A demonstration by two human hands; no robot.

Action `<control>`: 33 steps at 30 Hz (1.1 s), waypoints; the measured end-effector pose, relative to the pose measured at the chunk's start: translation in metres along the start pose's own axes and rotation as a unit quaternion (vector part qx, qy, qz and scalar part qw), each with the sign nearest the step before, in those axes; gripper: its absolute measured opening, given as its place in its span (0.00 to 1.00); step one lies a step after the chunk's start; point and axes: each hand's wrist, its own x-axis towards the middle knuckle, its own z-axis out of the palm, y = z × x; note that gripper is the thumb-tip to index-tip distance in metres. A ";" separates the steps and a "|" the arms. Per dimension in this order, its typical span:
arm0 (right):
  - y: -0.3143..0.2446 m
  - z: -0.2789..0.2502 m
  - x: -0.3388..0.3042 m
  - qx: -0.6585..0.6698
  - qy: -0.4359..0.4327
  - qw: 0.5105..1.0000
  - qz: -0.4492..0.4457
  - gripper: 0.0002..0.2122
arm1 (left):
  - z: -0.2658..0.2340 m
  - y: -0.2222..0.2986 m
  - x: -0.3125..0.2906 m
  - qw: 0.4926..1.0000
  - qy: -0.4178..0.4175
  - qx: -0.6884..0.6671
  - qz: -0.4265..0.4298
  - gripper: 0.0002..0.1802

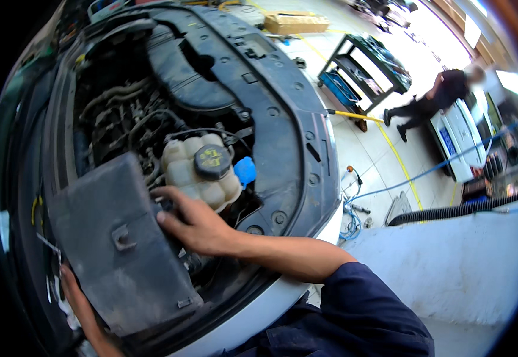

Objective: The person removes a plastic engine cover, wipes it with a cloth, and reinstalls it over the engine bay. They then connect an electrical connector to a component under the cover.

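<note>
Between left grip (82, 304) and right grip (198, 227), dark cover (101, 268), near reservoir (180, 159)

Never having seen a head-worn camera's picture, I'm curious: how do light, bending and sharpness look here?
All in the head view: glare washes out the far floor; the engine sits in deep shadow; the dark front panel bows, probably partly from lens bending; the standing person's head is blurred; the yellow-marked cap and dark cover look fairly sharp.

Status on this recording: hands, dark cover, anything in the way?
Left hand at left edge of dark cover; right hand at its right edge. Cover between them, clip on its face. Pale tank beside right hand, may crowd it.
</note>
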 end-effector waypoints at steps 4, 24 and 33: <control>0.012 -0.003 0.000 0.076 -0.012 0.996 0.038 0.22 | 0.014 0.037 -0.020 0.996 -0.087 -0.013 -0.005 0.42; 0.008 0.002 -0.010 -0.037 -0.020 0.998 -0.045 0.30 | 0.030 0.024 -0.014 0.994 0.014 -0.109 0.017 0.38; 0.012 0.004 -0.008 -0.070 -0.006 0.996 -0.056 0.30 | 0.026 0.015 -0.007 0.989 -0.028 -0.141 0.024 0.27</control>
